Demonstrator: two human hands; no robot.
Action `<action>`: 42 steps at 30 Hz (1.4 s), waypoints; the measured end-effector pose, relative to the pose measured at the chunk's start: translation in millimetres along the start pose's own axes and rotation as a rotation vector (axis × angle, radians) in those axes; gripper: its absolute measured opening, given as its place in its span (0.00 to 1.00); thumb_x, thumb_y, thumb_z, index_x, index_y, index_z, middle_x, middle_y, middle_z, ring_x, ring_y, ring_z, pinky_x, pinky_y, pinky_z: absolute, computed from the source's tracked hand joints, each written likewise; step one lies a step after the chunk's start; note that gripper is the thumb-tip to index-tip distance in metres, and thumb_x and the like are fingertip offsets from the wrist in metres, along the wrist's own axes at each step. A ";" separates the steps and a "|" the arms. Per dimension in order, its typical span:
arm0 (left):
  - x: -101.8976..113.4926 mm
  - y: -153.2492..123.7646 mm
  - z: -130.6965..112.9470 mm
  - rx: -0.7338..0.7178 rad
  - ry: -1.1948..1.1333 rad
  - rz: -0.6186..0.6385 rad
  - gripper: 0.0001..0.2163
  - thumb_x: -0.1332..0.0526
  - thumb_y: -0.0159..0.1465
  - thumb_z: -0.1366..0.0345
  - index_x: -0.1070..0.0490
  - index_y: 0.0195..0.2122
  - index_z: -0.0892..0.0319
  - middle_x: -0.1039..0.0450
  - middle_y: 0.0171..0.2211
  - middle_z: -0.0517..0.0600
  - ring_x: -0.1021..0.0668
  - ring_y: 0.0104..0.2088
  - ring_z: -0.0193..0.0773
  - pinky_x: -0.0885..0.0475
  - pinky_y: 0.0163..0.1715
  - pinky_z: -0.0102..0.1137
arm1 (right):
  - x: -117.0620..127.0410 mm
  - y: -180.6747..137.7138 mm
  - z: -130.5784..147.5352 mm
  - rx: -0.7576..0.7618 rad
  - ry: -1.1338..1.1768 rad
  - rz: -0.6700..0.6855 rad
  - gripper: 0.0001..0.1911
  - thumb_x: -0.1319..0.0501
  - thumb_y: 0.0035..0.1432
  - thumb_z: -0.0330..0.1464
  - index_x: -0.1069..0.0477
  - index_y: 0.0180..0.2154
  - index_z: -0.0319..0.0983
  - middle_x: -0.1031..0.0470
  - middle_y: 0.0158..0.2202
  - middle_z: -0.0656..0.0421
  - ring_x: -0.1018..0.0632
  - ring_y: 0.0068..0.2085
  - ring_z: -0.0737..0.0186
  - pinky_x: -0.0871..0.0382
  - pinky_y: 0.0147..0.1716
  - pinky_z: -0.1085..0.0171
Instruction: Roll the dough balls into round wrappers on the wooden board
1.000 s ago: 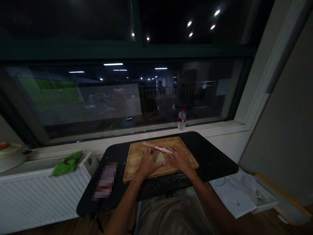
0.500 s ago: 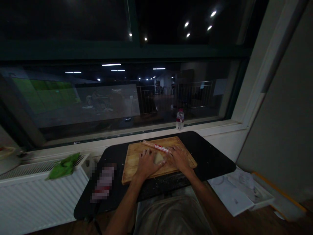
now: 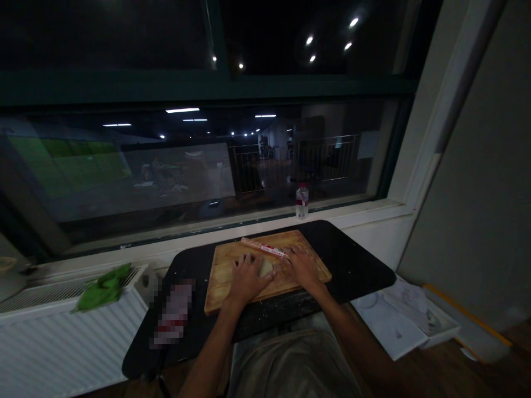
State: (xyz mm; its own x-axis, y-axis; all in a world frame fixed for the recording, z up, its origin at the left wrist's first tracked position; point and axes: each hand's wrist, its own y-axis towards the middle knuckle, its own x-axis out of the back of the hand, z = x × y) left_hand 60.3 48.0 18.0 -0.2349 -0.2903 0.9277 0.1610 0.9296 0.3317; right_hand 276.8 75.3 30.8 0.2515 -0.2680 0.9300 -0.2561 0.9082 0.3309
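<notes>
On the wooden cutting board (image 3: 226, 276) lies a pale, flattened lump that looks like dough (image 3: 266, 268). My left hand (image 3: 245, 278) rests at its left side, fingers spread on the board and thumb stretched along the near edge of the lump. My right hand (image 3: 302, 267) lies to the right with its fingers extended. Its fingertips reach the right end of a slim tan rod (image 3: 254, 243) with a red and white label, and its thumb side is close to the lump. Whether those fingertips press on the rod is hard to make out.
The board sits on a black table (image 3: 352, 265) with light crumbs. A blurred-out item (image 3: 174, 312) lies at its left. A bottle (image 3: 302, 202) stands on the windowsill. A green cloth (image 3: 103, 288) drapes over the radiator (image 3: 70, 342); a white box (image 3: 398, 318) lies low on the right.
The whole view has shifted slightly, moving the scene a little to the left. Both hands, the pale lump and the rod keep nearly the same places on the board.
</notes>
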 end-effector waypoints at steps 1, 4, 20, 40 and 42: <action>-0.1 -0.3 0.1 0.003 0.009 -0.009 0.30 0.39 0.71 0.37 0.21 0.61 0.56 0.25 0.62 0.65 0.28 0.64 0.66 0.34 0.63 0.60 | 0.0 -0.1 0.0 0.002 0.001 0.001 0.21 0.43 0.79 0.38 0.25 0.67 0.43 0.21 0.63 0.48 0.23 0.62 0.47 0.29 0.59 0.55; 0.2 -1.0 4.0 -0.101 -0.045 0.011 0.27 0.37 0.72 0.41 0.22 0.62 0.53 0.27 0.65 0.61 0.29 0.65 0.62 0.33 0.65 0.56 | -0.6 -0.1 0.1 0.008 -0.004 -0.003 0.21 0.44 0.79 0.38 0.24 0.66 0.43 0.21 0.62 0.48 0.23 0.62 0.47 0.28 0.58 0.56; -16.1 4.1 17.9 -0.330 -0.192 -0.085 0.16 0.36 0.75 0.50 0.20 0.58 0.49 0.23 0.61 0.55 0.24 0.61 0.53 0.29 0.65 0.50 | -8.8 1.7 -3.3 0.020 0.007 -0.018 0.22 0.44 0.80 0.39 0.25 0.67 0.42 0.21 0.63 0.48 0.24 0.64 0.47 0.30 0.60 0.55; -15.8 5.2 16.6 -0.265 -0.185 -0.048 0.18 0.35 0.74 0.46 0.18 0.59 0.47 0.24 0.61 0.56 0.27 0.60 0.55 0.30 0.64 0.53 | -3.5 -0.2 0.1 0.009 -0.010 -0.014 0.21 0.43 0.79 0.37 0.24 0.66 0.42 0.21 0.63 0.48 0.24 0.64 0.48 0.31 0.61 0.56; -15.2 5.3 16.5 -0.270 -0.190 -0.042 0.17 0.35 0.74 0.47 0.18 0.58 0.46 0.24 0.61 0.56 0.27 0.60 0.55 0.31 0.64 0.53 | -1.5 -0.8 1.2 0.005 -0.018 -0.009 0.21 0.43 0.80 0.37 0.24 0.67 0.42 0.21 0.63 0.48 0.24 0.63 0.48 0.31 0.61 0.56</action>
State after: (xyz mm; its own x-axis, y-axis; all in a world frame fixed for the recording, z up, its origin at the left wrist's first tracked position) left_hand 49.0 61.2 2.9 -0.4174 -0.2556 0.8720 0.3893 0.8168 0.4258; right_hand 275.5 74.6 29.3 0.2368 -0.2822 0.9297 -0.2586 0.9041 0.3403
